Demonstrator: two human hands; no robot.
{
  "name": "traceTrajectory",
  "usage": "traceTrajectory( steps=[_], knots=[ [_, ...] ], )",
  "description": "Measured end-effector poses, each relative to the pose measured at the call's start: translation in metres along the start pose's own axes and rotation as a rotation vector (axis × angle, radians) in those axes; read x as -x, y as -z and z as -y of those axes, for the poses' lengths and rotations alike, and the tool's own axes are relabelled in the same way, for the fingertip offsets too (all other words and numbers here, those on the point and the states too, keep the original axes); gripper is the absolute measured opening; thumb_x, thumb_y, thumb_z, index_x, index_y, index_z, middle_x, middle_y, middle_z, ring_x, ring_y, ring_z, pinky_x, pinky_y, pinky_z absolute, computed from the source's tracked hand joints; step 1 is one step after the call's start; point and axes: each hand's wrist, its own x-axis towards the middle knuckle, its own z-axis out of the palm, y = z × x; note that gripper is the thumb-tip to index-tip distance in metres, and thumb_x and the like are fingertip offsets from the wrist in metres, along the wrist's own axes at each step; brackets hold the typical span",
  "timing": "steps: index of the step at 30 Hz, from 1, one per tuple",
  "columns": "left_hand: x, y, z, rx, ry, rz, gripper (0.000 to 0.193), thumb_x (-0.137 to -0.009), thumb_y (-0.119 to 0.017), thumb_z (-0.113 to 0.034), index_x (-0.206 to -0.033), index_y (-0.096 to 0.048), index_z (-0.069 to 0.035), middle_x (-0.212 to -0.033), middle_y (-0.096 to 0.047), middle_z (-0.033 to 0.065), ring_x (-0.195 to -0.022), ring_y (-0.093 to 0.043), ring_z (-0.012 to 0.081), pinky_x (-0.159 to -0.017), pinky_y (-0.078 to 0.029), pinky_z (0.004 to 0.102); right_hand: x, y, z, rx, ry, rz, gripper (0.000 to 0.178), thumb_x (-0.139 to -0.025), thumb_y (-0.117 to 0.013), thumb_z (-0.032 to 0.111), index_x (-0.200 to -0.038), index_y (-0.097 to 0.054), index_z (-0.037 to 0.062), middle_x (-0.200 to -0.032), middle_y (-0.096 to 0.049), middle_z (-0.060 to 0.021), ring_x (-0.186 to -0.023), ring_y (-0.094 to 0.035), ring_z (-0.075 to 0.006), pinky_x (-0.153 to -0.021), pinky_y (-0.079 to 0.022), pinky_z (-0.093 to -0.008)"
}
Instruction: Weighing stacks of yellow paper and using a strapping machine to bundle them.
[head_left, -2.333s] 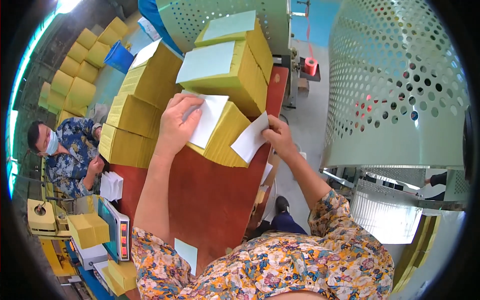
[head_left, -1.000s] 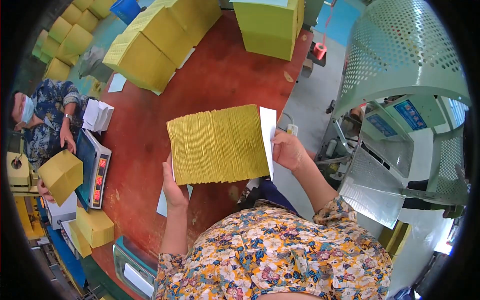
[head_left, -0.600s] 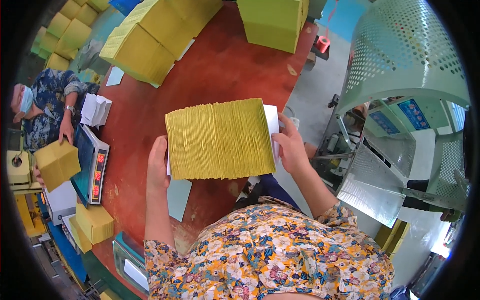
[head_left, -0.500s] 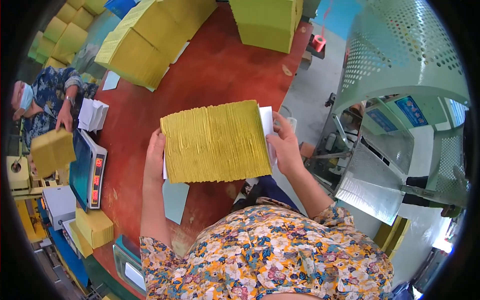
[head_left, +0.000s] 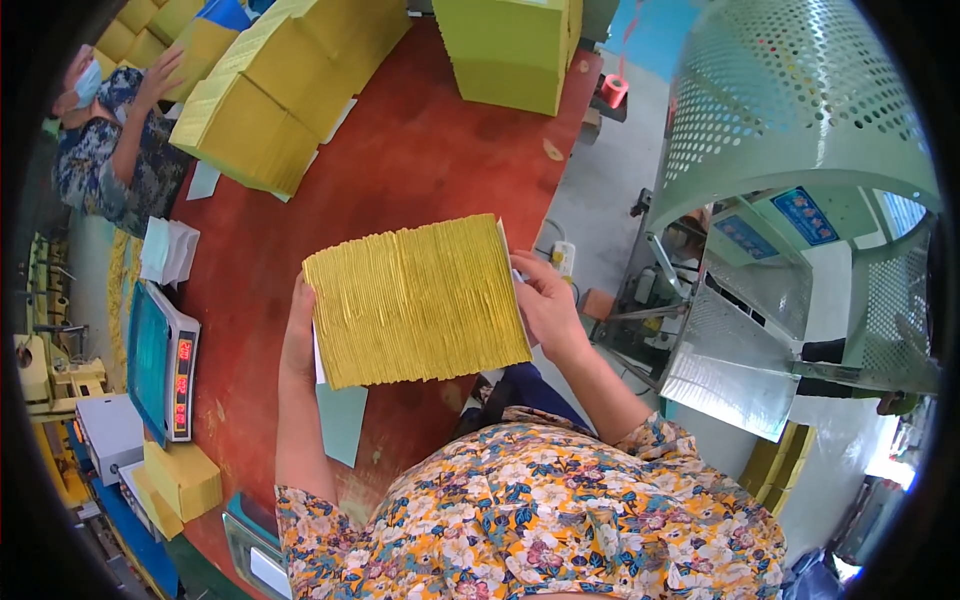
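Note:
Between my hands is a thick stack of yellow paper (head_left: 420, 305), its ridged sheet edges facing up, held above the red table. My left hand (head_left: 299, 330) is closed against its left end. My right hand (head_left: 548, 305) grips the right end, with the thumb near the top edge. A thin strip of white sheet shows at each end of the stack. My palms and most of the left fingers are hidden. Under the stack, a pale sheet (head_left: 342, 424) lies on the table (head_left: 360, 160).
Large yellow paper blocks (head_left: 250, 130) stand at the far left, with another tall block (head_left: 505, 60) at the back. A scale (head_left: 180, 360) and folded white papers (head_left: 168, 250) line the left edge. A co-worker (head_left: 110, 150) stands there. Right is a machine with a perforated guard (head_left: 790, 100).
The stack in my hands has shifted slightly left and down and tilted. The co-worker's yellow stack has moved from beside the scale up toward the far-left blocks. The whole view has shifted a little.

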Motion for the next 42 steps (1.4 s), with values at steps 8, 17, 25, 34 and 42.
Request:
traceTrajectory(
  steps=[8, 17, 25, 34, 42],
  knots=[
    [0.002, -0.009, 0.010, 0.026, -0.142, -0.030, 0.066, -0.095, -0.053, -0.050, -0.141, -0.035, -0.006, -0.133, -0.049, 0.0133, -0.121, -0.053, 0.0253, -0.098, -0.050, 0.0414, -0.004, 0.007, 0.021, 0.227, 0.012, 0.135, 0.036, -0.085, -0.055, 0.011, -0.118, -0.063, -0.0002, -0.113, -0.065, -0.0162, -0.107, -0.062, -0.0260, -0.092, -0.046, -0.0309],
    [0.000, 0.000, 0.014, 0.071, -0.134, -0.003, 0.060, -0.099, -0.048, -0.046, -0.140, -0.038, -0.003, -0.133, -0.051, 0.0140, -0.120, -0.055, 0.0245, -0.097, -0.050, 0.0407, 0.015, 0.003, 0.050, 0.059, -0.008, 0.157, 0.041, -0.098, -0.051, 0.029, -0.126, -0.058, -0.0001, -0.115, -0.066, -0.0117, -0.102, -0.060, -0.0164, -0.085, -0.048, -0.0299],
    [-0.002, 0.010, 0.022, 0.081, -0.046, 0.011, 0.067, -0.098, -0.042, -0.055, -0.141, -0.042, -0.004, -0.137, -0.050, 0.0132, -0.122, -0.053, 0.0243, -0.100, -0.047, 0.0393, 0.018, 0.004, 0.054, 0.023, 0.057, 0.209, 0.047, -0.099, -0.053, 0.032, -0.133, -0.052, 0.0004, -0.123, -0.062, -0.0134, -0.108, -0.058, -0.0180, -0.089, -0.048, -0.0299],
    [-0.003, 0.009, 0.022, 0.094, -0.045, -0.006, 0.067, -0.098, -0.043, -0.056, -0.141, -0.043, -0.004, -0.136, -0.051, 0.0131, -0.120, -0.054, 0.0245, -0.099, -0.048, 0.0388, 0.008, 0.008, 0.067, 0.018, -0.102, 0.225, 0.046, -0.097, -0.052, 0.029, -0.132, -0.053, -0.0002, -0.116, -0.063, -0.0084, -0.098, -0.059, -0.0134, -0.077, -0.050, -0.0258],
    [0.013, -0.001, 0.017, 0.109, -0.056, -0.243, 0.058, -0.103, -0.037, -0.050, -0.130, -0.049, 0.001, -0.118, -0.061, 0.0105, -0.107, -0.060, 0.0187, -0.089, -0.051, 0.0353, 0.004, 0.003, 0.064, 0.059, -0.022, 0.250, 0.044, -0.097, -0.053, 0.024, -0.131, -0.053, -0.0034, -0.121, -0.063, -0.0101, -0.109, -0.058, -0.0153, -0.094, -0.044, -0.0285]
  ],
)
